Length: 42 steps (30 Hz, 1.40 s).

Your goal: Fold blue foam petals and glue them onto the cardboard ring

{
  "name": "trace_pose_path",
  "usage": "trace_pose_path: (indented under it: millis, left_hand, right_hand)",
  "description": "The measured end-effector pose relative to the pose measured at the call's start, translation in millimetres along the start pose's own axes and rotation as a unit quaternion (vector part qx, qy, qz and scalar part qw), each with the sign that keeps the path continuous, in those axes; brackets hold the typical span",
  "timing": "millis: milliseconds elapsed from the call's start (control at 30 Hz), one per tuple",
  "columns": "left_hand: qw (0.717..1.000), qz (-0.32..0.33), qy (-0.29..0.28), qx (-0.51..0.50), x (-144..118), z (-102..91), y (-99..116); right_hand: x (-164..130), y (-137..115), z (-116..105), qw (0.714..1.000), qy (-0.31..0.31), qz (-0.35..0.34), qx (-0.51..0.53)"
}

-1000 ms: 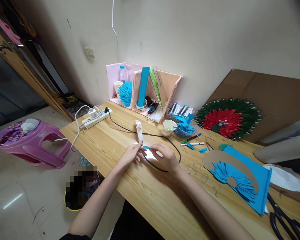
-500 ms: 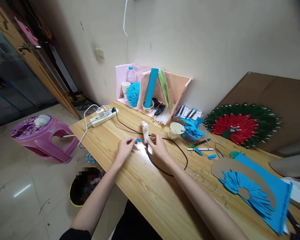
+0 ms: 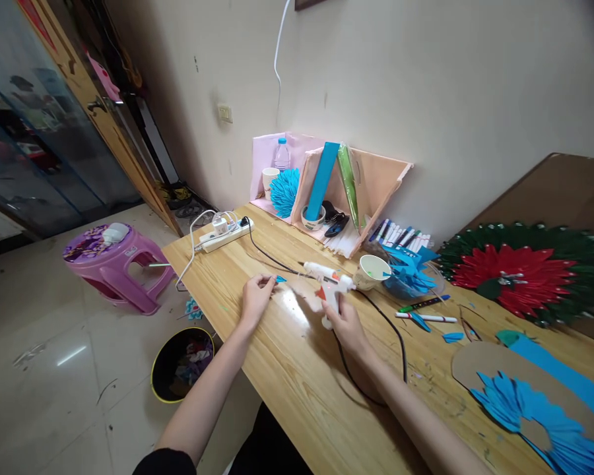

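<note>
My right hand (image 3: 348, 323) grips a white hot glue gun (image 3: 329, 282) by its handle, above the wooden table. The gun's nozzle points left, and its black cord trails down and round to the right. My left hand (image 3: 258, 300) is closed at the fingertips on a small blue paper petal (image 3: 280, 279), just left of the nozzle. To the right lies a cardboard piece (image 3: 470, 359) bearing a ring of blue petals (image 3: 515, 409). Between it and the glue gun are a loose blue petal (image 3: 420, 321) and a white marker (image 3: 440, 318).
A power strip (image 3: 222, 236) sits at the table's left edge. Behind the gun stand a paper cup (image 3: 371, 274) and a clear bowl of blue scraps (image 3: 410, 280). A pink stool (image 3: 129, 267) and a waste bin (image 3: 161, 376) are on the floor at left.
My right hand has picked up the glue gun and brought it rightward, its nozzle turned to the left. The left hand stays near the same spot with the petal. The view has shifted left.
</note>
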<state>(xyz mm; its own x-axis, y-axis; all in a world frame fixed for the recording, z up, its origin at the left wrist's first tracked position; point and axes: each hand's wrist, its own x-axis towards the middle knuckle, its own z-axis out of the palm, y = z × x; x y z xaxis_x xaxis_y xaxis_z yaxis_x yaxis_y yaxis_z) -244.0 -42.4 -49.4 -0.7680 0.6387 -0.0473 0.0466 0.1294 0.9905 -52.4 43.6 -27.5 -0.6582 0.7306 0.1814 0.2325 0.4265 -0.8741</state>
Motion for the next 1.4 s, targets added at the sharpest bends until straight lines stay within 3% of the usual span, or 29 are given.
trace_pose_path:
  millis: [133,267,767,1400]
  left_hand:
    - [1.000,0.003,-0.010,-0.008,-1,1.8,-1]
    - [1.000,0.004,-0.014,-0.011,-2,3.9,1]
    - [0.999,0.013,-0.043,-0.011,-5,6.2,4]
    - [0.999,0.019,-0.037,-0.023,-7,6.9,6]
  right_hand:
    - [-25,5,-1,0.998,-0.055,-0.003,-0.014]
    - [-28,9,4,0.997,-0.076,0.000,-0.025]
    - [-25,10,3,0.996,-0.094,0.004,-0.009]
    - [-25,11,3,0.994,-0.106,0.011,0.002]
